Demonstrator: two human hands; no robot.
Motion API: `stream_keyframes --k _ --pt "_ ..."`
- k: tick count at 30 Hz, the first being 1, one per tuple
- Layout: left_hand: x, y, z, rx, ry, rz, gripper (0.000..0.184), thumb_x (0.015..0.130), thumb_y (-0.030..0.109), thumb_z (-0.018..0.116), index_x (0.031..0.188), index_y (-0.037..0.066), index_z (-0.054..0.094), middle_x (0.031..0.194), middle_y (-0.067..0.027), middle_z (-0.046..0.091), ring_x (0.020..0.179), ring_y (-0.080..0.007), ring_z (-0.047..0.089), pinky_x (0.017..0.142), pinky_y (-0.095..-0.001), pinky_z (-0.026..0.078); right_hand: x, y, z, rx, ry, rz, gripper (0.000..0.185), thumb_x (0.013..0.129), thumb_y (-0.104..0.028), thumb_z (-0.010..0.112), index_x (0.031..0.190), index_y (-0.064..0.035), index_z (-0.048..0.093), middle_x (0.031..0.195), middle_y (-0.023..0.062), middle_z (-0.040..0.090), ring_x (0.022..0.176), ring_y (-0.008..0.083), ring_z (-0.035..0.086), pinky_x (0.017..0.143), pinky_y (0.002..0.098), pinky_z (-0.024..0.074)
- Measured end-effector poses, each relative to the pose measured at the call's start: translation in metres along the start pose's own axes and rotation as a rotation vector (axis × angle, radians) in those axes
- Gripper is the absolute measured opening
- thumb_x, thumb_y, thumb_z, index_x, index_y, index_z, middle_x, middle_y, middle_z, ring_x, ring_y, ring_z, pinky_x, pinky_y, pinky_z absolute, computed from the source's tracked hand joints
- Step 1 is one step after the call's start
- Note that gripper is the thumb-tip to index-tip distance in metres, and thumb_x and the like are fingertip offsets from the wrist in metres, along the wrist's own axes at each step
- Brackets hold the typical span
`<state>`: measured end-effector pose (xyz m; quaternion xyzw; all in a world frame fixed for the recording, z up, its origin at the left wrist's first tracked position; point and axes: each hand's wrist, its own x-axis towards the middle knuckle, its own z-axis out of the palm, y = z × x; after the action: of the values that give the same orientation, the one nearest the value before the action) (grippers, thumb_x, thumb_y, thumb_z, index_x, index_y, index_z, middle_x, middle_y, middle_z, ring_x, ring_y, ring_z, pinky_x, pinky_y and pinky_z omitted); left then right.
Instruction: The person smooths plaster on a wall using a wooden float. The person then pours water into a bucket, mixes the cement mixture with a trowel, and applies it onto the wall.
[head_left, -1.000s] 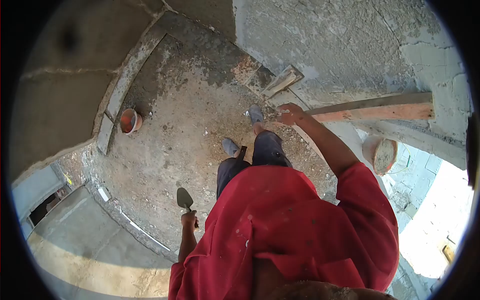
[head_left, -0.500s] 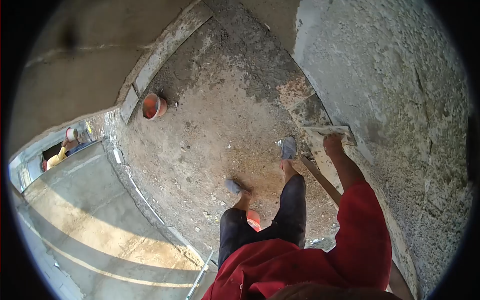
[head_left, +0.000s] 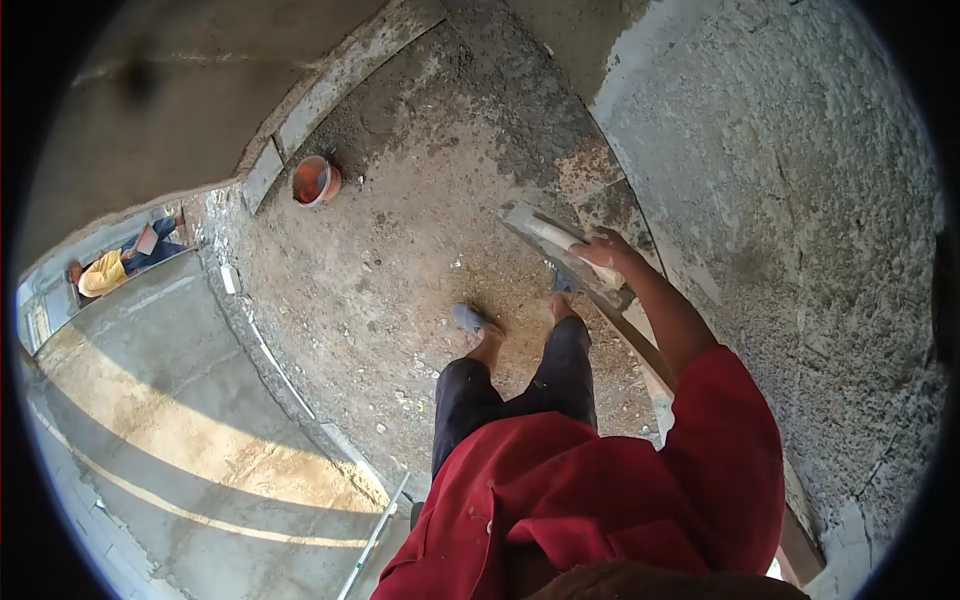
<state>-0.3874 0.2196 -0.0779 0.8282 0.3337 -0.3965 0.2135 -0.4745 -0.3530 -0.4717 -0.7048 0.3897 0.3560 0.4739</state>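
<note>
My right hand (head_left: 608, 254) is closed around the pale handle of a long plastering float (head_left: 540, 228). The float is held at a slant above the ground, in front of my right foot and close to the rough grey wall (head_left: 780, 190). Part of my right shoe is covered by it. My left hand is out of sight, and so is the trowel that it held earlier.
An orange bucket (head_left: 316, 182) stands on the dirt floor (head_left: 400, 240) by a concrete edging (head_left: 340, 85). A long plank (head_left: 645, 350) lies along the wall foot. At the far left another person (head_left: 105, 272) in yellow holds a container beyond a low wall.
The view has turned toward the wall. My right hand has lifted the float off the plank and wall foot and swung it left. My left hand with the trowel has left the view.
</note>
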Motion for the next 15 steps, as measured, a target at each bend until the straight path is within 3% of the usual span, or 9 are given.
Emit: stream_keyframes --k 1,8,10,13,15 --pt "0.008 0.01 0.005 -0.017 -0.02 0.033 0.026 0.09 0.025 0.074 0.08 0.007 0.058 0.057 -0.0032 0.051 0.043 -0.0186 0.05 0.04 -0.0359 0.042 0.015 -0.022 0.001 -0.016 -0.07 -0.056 0.088 0.087 -0.079 0.052 0.131 -0.0055 0.069 0.137 0.0155 0.065 0.129 0.0295 0.061 0.109 0.0377 0.0462" --pt "0.088 0.089 0.026 -0.122 -0.133 0.227 0.027 0.09 0.025 0.074 0.08 0.007 0.057 0.056 -0.0029 0.05 0.043 -0.0183 0.05 0.04 -0.0358 0.041 -0.24 -0.264 -0.153 0.02 0.312 -0.735 0.056 0.092 -0.038 0.063 0.135 -0.0016 0.056 0.112 0.0148 0.071 0.093 0.0215 0.067 0.08 0.0353 0.053" --pt "0.107 0.11 0.021 -0.152 -0.162 0.264 0.027 0.09 0.026 0.074 0.08 0.008 0.057 0.056 -0.0028 0.05 0.043 -0.0182 0.05 0.04 -0.0358 0.041 -0.325 -0.31 -0.178 0.237 0.29 -0.84 0.051 0.094 -0.026 0.066 0.136 -0.0004 0.052 0.104 0.0145 0.072 0.083 0.0192 0.069 0.071 0.0346 0.0549" --pt "0.134 0.138 0.014 -0.206 -0.206 0.3 0.027 0.091 0.026 0.074 0.08 0.008 0.057 0.056 -0.0027 0.05 0.043 -0.0181 0.049 0.04 -0.0358 0.041 -0.431 -0.352 -0.198 0.769 0.102 -0.96 0.047 0.092 -0.022 0.063 0.13 0.0017 0.053 0.091 0.0142 0.069 0.068 0.0172 0.065 0.064 0.0301 0.0534" --pt "0.151 0.154 0.005 -0.234 -0.228 0.318 0.028 0.091 0.026 0.074 0.079 0.008 0.056 0.056 -0.0026 0.05 0.042 -0.018 0.049 0.039 -0.0358 0.041 -0.49 -0.368 -0.211 0.96 0.222 -1.004 0.049 0.092 -0.025 0.061 0.133 0.0013 0.05 0.082 0.0121 0.063 0.057 0.015 0.058 0.058 0.027 0.0498"
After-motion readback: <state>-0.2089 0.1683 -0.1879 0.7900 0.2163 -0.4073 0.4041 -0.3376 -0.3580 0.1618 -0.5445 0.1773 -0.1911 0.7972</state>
